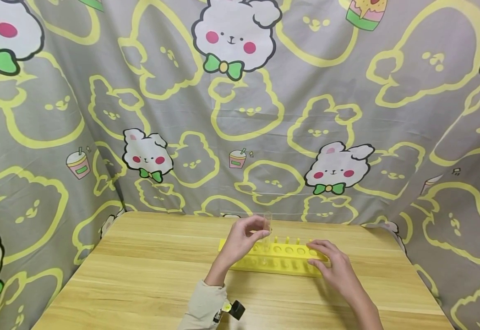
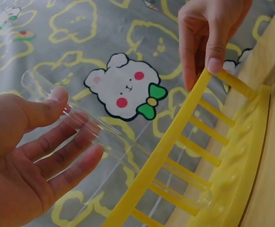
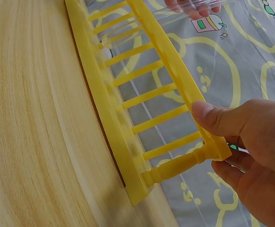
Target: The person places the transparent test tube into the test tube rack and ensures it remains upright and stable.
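Observation:
A clear test tube (image 1: 268,223) stands in a yellow test tube rack (image 1: 289,271), its lower end inside the frame, as the left wrist view shows. My left hand (image 1: 241,239) pinches the tube's upper part between thumb and fingertips above the rack's top bar. At the rack's right end, my right hand (image 1: 334,262) grips the top bar, thumb on the near side and fingers on the far side. Round holes run along the top bar. Thin yellow posts (image 3: 144,73) join it to the base.
The rack sits on a wood-grain table (image 1: 149,270). Behind and beside the table hangs a grey curtain (image 1: 240,123) printed with cartoon rabbits. A small black device (image 1: 237,310) is strapped at my left sleeve (image 1: 204,305).

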Motion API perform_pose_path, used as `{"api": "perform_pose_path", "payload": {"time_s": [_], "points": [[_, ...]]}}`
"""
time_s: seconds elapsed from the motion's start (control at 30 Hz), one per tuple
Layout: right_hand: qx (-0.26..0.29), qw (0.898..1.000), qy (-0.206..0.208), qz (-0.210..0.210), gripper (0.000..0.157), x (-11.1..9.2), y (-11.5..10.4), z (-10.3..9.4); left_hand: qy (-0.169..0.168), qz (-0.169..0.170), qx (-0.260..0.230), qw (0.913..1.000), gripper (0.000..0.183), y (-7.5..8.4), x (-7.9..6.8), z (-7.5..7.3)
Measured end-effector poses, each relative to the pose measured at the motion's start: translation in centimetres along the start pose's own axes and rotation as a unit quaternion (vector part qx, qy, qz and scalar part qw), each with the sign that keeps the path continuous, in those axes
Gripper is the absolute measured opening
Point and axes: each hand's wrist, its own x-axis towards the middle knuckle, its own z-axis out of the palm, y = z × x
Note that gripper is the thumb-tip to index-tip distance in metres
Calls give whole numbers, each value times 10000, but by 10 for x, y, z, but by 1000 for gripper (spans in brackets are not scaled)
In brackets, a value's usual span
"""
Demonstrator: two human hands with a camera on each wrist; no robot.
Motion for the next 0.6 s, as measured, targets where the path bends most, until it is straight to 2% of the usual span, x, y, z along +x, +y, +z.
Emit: {"api": "perform_pose_path", "payload": {"time_s": [0.6], "points": [[-29, 10000, -23, -61, 43, 0, 2, 0, -177, 40, 217, 9996, 12, -1, -2, -1]]}}
